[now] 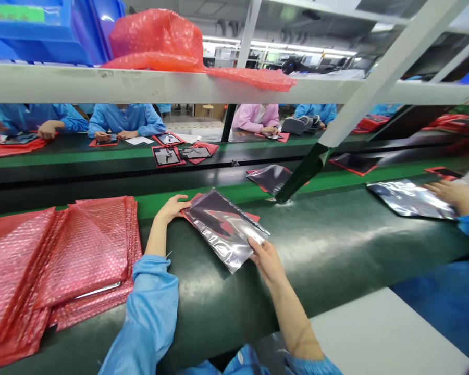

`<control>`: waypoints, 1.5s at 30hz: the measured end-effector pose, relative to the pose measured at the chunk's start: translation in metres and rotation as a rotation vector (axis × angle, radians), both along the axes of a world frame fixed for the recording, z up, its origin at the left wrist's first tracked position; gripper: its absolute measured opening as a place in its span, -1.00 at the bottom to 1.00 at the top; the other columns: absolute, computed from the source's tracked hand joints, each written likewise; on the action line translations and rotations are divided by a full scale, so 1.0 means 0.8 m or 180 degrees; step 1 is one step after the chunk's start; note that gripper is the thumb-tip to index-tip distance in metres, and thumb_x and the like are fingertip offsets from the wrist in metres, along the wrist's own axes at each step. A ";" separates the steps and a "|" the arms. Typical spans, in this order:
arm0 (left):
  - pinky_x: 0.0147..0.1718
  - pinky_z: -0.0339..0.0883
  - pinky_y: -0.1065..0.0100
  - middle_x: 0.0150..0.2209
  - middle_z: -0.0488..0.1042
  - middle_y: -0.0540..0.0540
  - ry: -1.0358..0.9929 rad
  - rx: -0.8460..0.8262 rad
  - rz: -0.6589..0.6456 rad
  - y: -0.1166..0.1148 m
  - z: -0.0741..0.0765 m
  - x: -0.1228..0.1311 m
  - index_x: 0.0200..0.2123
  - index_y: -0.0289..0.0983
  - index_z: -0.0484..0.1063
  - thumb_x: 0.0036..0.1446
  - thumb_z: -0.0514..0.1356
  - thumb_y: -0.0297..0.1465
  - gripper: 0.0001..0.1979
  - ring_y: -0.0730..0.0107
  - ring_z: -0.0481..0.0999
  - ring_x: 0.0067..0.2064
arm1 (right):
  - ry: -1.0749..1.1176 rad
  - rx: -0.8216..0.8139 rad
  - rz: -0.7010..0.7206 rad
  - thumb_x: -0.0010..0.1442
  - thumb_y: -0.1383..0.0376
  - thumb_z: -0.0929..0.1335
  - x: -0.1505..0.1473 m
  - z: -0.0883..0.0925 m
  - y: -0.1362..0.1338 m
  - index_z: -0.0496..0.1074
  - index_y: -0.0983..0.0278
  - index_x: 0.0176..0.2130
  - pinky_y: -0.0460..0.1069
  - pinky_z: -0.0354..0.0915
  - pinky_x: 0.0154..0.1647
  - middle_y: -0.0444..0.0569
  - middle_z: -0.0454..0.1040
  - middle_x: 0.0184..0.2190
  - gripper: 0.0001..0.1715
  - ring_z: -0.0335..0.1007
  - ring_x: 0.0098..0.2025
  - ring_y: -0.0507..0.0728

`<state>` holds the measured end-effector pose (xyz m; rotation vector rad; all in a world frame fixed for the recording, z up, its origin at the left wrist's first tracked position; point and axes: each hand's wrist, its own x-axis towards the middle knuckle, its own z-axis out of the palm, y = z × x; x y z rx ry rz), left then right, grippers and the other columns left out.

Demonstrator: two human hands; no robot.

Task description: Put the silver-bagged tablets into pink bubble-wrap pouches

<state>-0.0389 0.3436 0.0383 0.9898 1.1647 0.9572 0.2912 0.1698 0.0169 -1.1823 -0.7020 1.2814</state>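
Observation:
A shiny, see-through dark plastic bag (219,229) is held tilted above the green bench, with something flat, dark and red showing through it. My left hand (172,209) grips its far left corner, where a red edge pokes out. At the near right edge, my right hand (266,259) pinches the bag between thumb and fingers. Which red parts lie inside the bag and which behind it, I cannot tell. Left of my arm lie piles of red bubble-wrap pouches (88,245); a thin silvery edge shows from one of them.
A slanted post (308,166) meets the bench ahead, beside another dark bag (271,178). At right, a co-worker's hand (447,194) touches a silvery bag (408,198). A shelf (82,86) carries blue bins (50,34) and red wrap (160,39). Several people work opposite.

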 end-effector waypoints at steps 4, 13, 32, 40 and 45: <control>-0.14 0.66 0.28 -0.19 0.68 -0.19 0.0341 0.0135 0.0311 0.008 -0.013 0.011 0.11 -0.35 0.42 0.17 0.49 -0.45 -0.51 0.39 0.67 -0.31 | -0.0316 -0.0103 -0.0343 -0.01 -0.10 0.67 0.010 -0.001 -0.033 0.63 0.24 -0.04 0.02 0.57 -0.27 0.01 0.72 -0.17 -0.32 0.66 -0.22 0.22; 0.00 0.50 0.16 -0.18 0.65 -0.22 0.1965 0.0561 0.0179 0.005 -0.023 0.046 -0.20 -0.26 0.54 0.14 0.50 -0.21 -0.69 0.07 0.67 -0.07 | -0.1007 -0.0308 -0.0671 0.02 -0.29 0.58 0.053 -0.011 -0.060 0.52 0.24 -0.37 -0.01 0.45 -0.41 -0.08 0.57 -0.45 -0.32 0.49 -0.41 0.16; 0.44 0.04 -0.11 0.53 0.19 -0.13 0.3191 0.2176 -0.0647 -0.024 -0.029 0.085 0.30 0.00 0.47 0.34 0.12 -0.56 -0.44 -0.02 0.12 0.51 | -0.0402 -0.0207 -0.1810 -0.02 -0.06 0.65 0.119 0.015 -0.092 0.57 0.23 -0.25 -0.03 0.49 -0.41 -0.14 0.59 -0.43 -0.48 0.49 -0.45 0.10; 0.47 -0.09 -0.27 0.37 0.46 -0.24 0.3614 0.2453 -0.0905 -0.072 -0.031 0.091 0.26 -0.09 0.55 0.34 0.06 -0.56 -0.46 -0.12 0.32 0.40 | 0.0431 -0.0735 -0.1507 0.20 -0.05 0.52 0.178 -0.016 -0.128 0.53 0.19 -0.17 0.17 0.68 -0.20 -0.06 0.68 -0.33 -0.60 0.70 -0.31 0.25; 0.43 0.07 -0.14 0.25 0.52 -0.38 0.3982 0.2557 -0.0968 -0.124 -0.015 0.076 0.26 -0.23 0.54 0.32 0.08 -0.54 -0.49 -0.16 0.38 0.34 | 0.0567 -0.0977 -0.0942 0.03 0.12 0.64 0.157 -0.019 -0.140 0.56 0.20 -0.18 0.18 0.70 -0.16 -0.05 0.69 -0.33 -0.58 0.72 -0.28 0.29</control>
